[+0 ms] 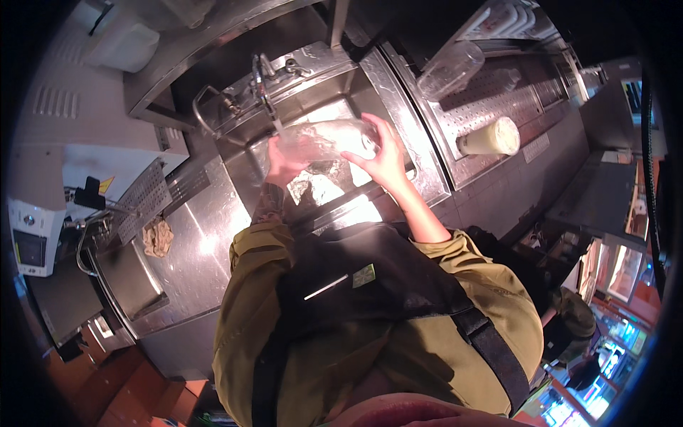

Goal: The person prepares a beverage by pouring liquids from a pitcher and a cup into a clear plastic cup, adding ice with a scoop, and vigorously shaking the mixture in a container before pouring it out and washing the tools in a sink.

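Over a stainless steel sink [352,85], a clear plastic container [331,140] lies on its side between my two hands. My left hand [286,160] holds its left end, close under the spout of a metal faucet [261,88]. Around the right end are the spread thumb and fingers of my right hand [385,152]. Glare over the container and the sink bottom hides details, and I cannot tell what, if anything, is inside it.
Right of the sink, a clear pitcher [451,72] and a container of pale yellow contents [491,137] are on a perforated drain tray [480,107]. A crumpled brown cloth [157,237] lies on the left counter [208,235]. Another person [571,320] is at the far lower right.
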A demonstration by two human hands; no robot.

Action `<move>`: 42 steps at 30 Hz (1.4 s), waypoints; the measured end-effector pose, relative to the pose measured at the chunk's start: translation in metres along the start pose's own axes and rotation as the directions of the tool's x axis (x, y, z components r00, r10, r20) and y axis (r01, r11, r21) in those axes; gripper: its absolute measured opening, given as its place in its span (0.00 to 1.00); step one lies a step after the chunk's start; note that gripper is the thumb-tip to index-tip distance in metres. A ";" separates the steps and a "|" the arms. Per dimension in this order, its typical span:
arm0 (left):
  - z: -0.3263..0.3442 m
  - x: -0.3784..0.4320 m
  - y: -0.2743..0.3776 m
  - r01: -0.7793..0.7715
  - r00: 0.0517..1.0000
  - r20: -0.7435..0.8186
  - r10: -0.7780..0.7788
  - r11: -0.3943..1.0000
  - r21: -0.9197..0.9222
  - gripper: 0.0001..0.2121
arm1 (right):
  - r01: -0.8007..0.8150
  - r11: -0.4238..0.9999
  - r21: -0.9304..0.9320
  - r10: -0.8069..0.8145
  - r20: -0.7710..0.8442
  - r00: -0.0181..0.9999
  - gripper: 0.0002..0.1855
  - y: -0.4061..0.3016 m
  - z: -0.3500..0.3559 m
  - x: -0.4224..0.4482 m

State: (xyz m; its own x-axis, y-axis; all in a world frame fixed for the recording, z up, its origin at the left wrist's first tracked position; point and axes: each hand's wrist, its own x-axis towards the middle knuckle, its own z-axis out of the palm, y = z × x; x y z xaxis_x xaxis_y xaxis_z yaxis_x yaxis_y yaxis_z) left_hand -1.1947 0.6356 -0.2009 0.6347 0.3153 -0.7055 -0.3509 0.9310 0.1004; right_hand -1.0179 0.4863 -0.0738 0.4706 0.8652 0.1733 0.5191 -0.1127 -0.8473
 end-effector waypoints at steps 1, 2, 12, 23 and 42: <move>0.008 0.000 -0.004 -0.059 0.995 0.077 0.056 0.998 0.026 0.33 | 0.030 0.998 0.046 -0.029 -0.021 0.999 0.41 0.004 -0.001 0.006; 0.016 -0.001 -0.006 -0.123 0.981 0.155 0.115 0.991 0.044 0.34 | 0.065 0.993 0.095 -0.062 -0.040 0.997 0.42 0.007 -0.002 0.012; -0.069 0.070 -0.033 -0.203 0.969 0.240 0.062 0.754 0.624 0.22 | 0.029 0.945 -0.326 -0.110 -0.233 0.966 0.39 -0.009 -0.104 0.092; -0.167 0.104 0.000 -0.049 0.775 0.067 0.628 -0.046 0.998 0.13 | -0.222 0.839 -0.497 0.029 -0.366 0.930 0.38 0.015 -0.149 0.131; -0.086 0.030 -0.026 -0.307 0.676 0.634 0.377 -0.638 0.706 0.12 | -0.340 0.711 -0.616 -0.097 -0.565 0.820 0.44 0.082 -0.150 0.163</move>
State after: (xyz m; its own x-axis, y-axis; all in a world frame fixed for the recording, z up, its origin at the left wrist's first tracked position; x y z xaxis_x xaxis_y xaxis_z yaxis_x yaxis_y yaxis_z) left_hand -1.2259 0.6053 -0.2848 0.7329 0.6804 0.0059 0.5153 -0.5607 0.6481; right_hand -0.7917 0.5447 -0.0398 0.7382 0.4440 0.5078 0.6482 -0.6753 -0.3518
